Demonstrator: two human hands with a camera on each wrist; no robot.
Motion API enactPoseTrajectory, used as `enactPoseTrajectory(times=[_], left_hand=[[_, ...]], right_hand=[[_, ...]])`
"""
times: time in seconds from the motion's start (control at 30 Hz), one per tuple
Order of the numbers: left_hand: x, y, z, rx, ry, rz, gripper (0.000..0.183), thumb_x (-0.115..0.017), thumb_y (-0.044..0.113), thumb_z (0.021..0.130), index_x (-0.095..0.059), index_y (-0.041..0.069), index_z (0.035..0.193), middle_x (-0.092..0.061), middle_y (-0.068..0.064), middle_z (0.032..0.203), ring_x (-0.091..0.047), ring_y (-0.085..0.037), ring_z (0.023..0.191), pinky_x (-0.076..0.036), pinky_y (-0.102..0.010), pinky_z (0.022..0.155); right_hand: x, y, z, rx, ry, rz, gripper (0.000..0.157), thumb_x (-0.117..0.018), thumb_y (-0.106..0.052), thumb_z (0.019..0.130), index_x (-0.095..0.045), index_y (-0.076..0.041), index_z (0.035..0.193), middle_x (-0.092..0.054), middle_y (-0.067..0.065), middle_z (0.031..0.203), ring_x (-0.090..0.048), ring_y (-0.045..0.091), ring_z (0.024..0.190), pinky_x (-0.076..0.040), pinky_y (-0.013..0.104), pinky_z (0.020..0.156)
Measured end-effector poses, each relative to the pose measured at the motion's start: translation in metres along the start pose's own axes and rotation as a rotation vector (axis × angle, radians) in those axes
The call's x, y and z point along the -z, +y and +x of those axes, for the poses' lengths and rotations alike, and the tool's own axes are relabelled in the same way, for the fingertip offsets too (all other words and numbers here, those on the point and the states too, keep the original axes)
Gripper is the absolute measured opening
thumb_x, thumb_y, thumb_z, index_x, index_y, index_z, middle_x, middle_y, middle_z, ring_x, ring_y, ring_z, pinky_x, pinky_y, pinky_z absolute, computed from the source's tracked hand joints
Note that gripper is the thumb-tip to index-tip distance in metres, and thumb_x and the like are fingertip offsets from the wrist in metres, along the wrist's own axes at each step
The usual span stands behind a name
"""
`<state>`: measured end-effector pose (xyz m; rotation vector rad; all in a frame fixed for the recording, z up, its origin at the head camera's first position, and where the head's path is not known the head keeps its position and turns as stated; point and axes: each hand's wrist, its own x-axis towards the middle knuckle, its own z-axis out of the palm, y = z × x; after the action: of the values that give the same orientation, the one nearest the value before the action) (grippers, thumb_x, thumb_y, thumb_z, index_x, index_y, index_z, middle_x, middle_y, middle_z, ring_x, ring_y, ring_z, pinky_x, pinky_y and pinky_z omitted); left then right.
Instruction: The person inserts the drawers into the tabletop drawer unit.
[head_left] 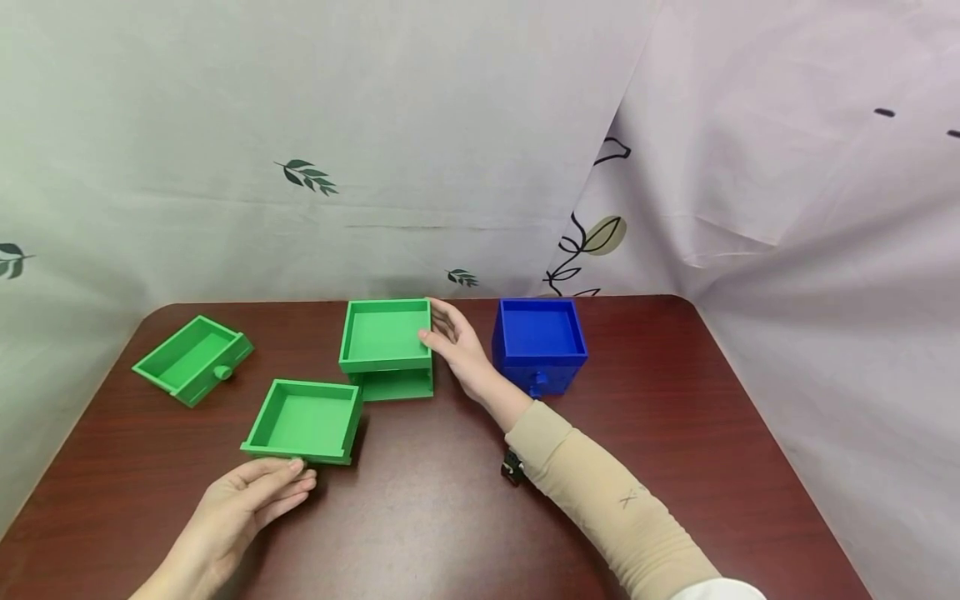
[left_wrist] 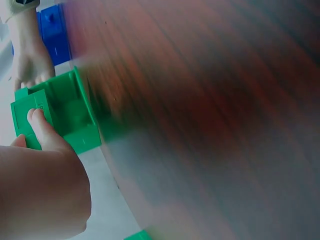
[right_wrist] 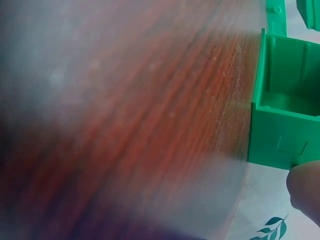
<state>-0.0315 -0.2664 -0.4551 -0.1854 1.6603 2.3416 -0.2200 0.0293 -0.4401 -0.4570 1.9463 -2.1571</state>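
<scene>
My left hand (head_left: pixel 243 504) holds a green drawer (head_left: pixel 307 421) by its front, tilted a little above the table. In the left wrist view the thumb (left_wrist: pixel 45 127) lies on the drawer's front panel; whether the fingers grip a knob is hidden. Slightly farther back and to the right stands a green cabinet (head_left: pixel 386 365), with an open slot at its front and a shallow tray-like top. My right hand (head_left: pixel 459 346) grips its right side, thumb over the top rim and fingers along the side. In the right wrist view the cabinet (right_wrist: pixel 280 137) shows its hollow inside.
Another green drawer (head_left: pixel 191 358) with a round knob lies at the table's left. A blue cabinet (head_left: pixel 540 358) with a knob stands right of my right hand. Behind the dark wooden table (head_left: pixel 420 517) hangs a pale cloth (head_left: pixel 450 125). A small black object (head_left: pixel 512 468) shows beside the right sleeve.
</scene>
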Motion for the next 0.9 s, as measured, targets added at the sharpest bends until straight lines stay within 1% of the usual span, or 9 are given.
enactPoseTrajectory(times=[0.23,0.47,0.7,0.9], left_hand=[[-0.017,-0.002,0.004,0.018,0.007,0.044,0.033,-0.054,-0.006,0.107,-0.080,0.013,0.099,-0.083,-0.003,0.095,-0.081,-0.012,0.092,-0.068,-0.027,0.084],[-0.031,-0.003,0.012,0.046,0.029,0.113,0.026,-0.058,-0.001,0.107,-0.078,0.014,0.098,-0.083,-0.001,0.094,-0.081,-0.012,0.091,-0.068,-0.025,0.084],[-0.044,-0.007,0.016,0.054,0.008,0.084,0.028,-0.060,0.000,0.106,-0.079,0.017,0.096,-0.083,0.000,0.093,-0.081,-0.011,0.091,-0.068,-0.026,0.085],[-0.052,-0.012,0.019,0.082,-0.048,0.060,0.029,-0.060,0.001,0.107,-0.079,0.020,0.095,-0.083,0.002,0.093,-0.081,-0.010,0.091,-0.067,-0.025,0.086]], right_hand=[[0.000,0.000,0.000,-0.004,-0.001,0.007,0.065,-0.058,-0.005,0.104,-0.034,-0.005,0.164,-0.039,0.019,0.168,-0.033,0.032,0.160,-0.028,0.046,0.136],[-0.001,0.000,-0.001,-0.003,0.001,0.012,0.065,-0.058,-0.005,0.104,-0.033,-0.005,0.165,-0.038,0.018,0.168,-0.032,0.032,0.161,-0.029,0.047,0.135],[-0.001,0.000,0.000,0.003,0.002,0.014,0.065,-0.057,-0.005,0.104,-0.033,-0.004,0.164,-0.038,0.019,0.168,-0.032,0.033,0.161,-0.029,0.048,0.135],[-0.001,0.001,-0.001,0.002,0.004,0.017,0.065,-0.058,-0.005,0.104,-0.034,-0.004,0.164,-0.039,0.019,0.168,-0.033,0.033,0.160,-0.029,0.048,0.135]])
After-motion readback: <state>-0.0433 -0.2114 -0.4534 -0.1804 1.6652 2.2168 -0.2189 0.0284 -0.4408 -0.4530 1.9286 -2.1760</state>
